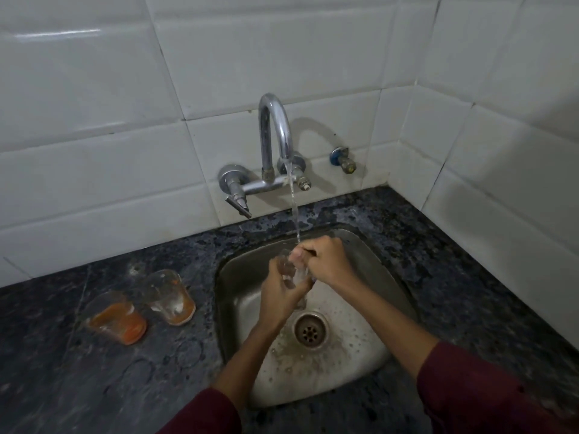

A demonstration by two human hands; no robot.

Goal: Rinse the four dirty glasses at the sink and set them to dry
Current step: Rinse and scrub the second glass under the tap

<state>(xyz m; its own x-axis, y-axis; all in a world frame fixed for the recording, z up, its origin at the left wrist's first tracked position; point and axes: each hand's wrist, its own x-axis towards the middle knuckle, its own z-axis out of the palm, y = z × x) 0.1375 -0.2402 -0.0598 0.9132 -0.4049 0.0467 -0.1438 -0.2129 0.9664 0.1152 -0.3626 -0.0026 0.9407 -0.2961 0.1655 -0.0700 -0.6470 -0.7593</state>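
I see left hand (282,296) gripping the glass (289,270) under tap water (294,211); right hand (326,261) fingers inside its mouth (closure unclear). Two orange-stained glasses (141,305) on counter (94,386).

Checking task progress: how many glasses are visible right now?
3. One clear glass is held in both hands over the steel sink under the tap stream. Two clear glasses with orange residue stand on the dark counter, left of the sink. The fourth isn't visible.

Both forearms are bare, with dark maroon sleeves (488,399) (long, loose-looking cloth) pushed up toward the elbows.
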